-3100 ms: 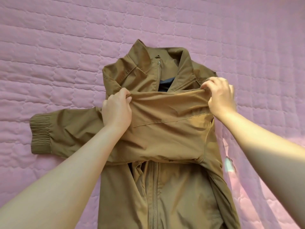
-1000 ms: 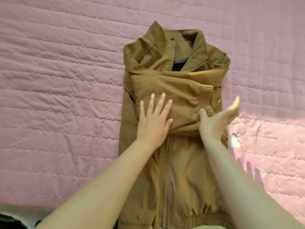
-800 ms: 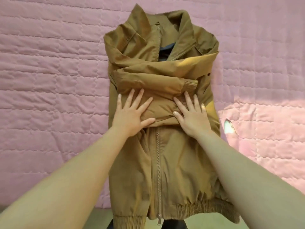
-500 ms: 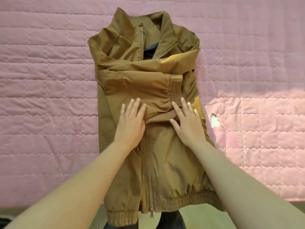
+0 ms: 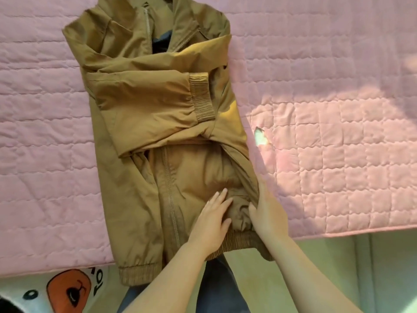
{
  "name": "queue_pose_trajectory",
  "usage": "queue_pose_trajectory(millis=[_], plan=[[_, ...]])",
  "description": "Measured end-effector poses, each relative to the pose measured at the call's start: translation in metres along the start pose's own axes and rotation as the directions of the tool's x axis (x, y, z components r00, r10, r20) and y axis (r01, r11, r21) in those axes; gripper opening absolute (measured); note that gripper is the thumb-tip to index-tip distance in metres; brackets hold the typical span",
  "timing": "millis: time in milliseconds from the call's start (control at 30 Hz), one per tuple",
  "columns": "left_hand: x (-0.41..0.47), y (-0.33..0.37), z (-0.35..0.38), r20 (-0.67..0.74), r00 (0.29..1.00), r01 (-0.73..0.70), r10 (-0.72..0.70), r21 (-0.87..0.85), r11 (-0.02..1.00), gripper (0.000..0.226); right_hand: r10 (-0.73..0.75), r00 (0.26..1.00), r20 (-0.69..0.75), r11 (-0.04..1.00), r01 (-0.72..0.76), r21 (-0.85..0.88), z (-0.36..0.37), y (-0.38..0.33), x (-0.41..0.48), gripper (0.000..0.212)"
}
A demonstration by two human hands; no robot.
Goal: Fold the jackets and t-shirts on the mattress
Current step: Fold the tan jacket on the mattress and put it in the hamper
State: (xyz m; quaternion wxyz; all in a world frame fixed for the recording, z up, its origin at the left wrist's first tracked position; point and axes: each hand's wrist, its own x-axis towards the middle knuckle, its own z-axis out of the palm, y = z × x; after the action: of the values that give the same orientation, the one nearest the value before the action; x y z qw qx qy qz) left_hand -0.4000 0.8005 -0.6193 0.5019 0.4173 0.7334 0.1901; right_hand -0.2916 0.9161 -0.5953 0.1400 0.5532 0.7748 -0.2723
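risk: slick shell slides; lifting the ribbed hem (image 5: 239,243) may spill the crossed sleeves (image 5: 146,105).
jacket (image 5: 135,188): tan, on pink quilted mattress (image 5: 338,86), hem overhanging near edge.
left hand (image 5: 212,222): flat on lower front, fingers straight, together.
right hand (image 5: 268,213): at side seam, thumb spread; fingertips possibly under cloth.

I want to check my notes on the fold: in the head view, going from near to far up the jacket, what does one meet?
Ribbed hem, then left hand and right hand side by side, folded sleeve, collar.
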Motion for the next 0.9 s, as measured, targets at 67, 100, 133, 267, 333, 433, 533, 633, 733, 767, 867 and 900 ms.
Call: queue_pose_trajectory(millis=[67,100,133,267,333,433,533,633,733,767,867,900], plan=[[0.003,0.000,0.002,0.081,0.993,0.095,-0.080,-0.192,0.977,0.061,-0.053,0.997,-0.061,0.998,0.054,0.021,-0.004,-0.008,-0.016,0.072],[0.007,0.002,0.001,0.129,0.984,0.161,-0.126,-0.308,0.938,0.056,-0.101,0.992,-0.080,0.993,0.106,0.054,-0.004,-0.015,-0.025,0.073],[0.012,0.007,-0.004,0.182,0.965,0.254,-0.191,-0.444,0.859,0.048,-0.155,0.985,-0.080,0.983,0.161,0.087,-0.003,-0.022,-0.037,0.076],[0.030,0.010,-0.046,0.315,0.831,0.473,-0.458,-0.833,0.286,0.042,-0.244,0.958,0.147,0.970,0.244,0.022,0.018,-0.034,-0.063,0.091],[0.039,0.009,-0.065,0.217,0.844,0.427,-0.490,-0.826,0.369,0.041,-0.219,0.940,0.262,0.973,0.232,-0.017,0.030,-0.031,-0.058,0.097],[0.052,0.015,-0.077,0.006,0.901,0.271,-0.433,-0.788,0.553,0.036,-0.252,0.894,0.371,0.968,0.237,0.088,0.041,-0.028,-0.048,0.094],[0.077,0.031,-0.085,-0.034,0.927,0.183,-0.373,-0.828,0.530,0.027,-0.365,0.861,0.354,0.930,0.317,0.188,0.041,-0.024,-0.049,0.072],[0.099,0.045,-0.091,0.018,0.907,0.150,-0.421,-0.947,0.284,0.009,-0.359,0.903,0.236,0.899,0.266,0.349,0.048,-0.012,-0.058,0.049],[0.105,0.027,-0.083,-0.040,0.814,0.144,-0.580,-0.953,0.268,0.006,-0.153,0.962,0.227,0.819,-0.005,0.574,0.056,0.001,-0.061,0.034],[0.101,0.018,-0.081,-0.059,0.768,0.159,-0.638,-0.947,0.279,0.009,-0.147,0.957,0.251,0.813,-0.028,0.582,0.058,0.004,-0.061,0.035],[0.077,0.012,-0.069,-0.127,0.773,0.163,-0.621,-0.907,0.389,0.035,-0.301,0.924,0.238,0.870,0.164,0.465,0.057,0.011,-0.060,0.034],[0.067,0.016,-0.060,-0.151,0.809,0.169,-0.568,-0.866,0.470,0.044,-0.359,0.913,0.195,0.879,0.261,0.399,0.055,0.014,-0.059,0.031]])
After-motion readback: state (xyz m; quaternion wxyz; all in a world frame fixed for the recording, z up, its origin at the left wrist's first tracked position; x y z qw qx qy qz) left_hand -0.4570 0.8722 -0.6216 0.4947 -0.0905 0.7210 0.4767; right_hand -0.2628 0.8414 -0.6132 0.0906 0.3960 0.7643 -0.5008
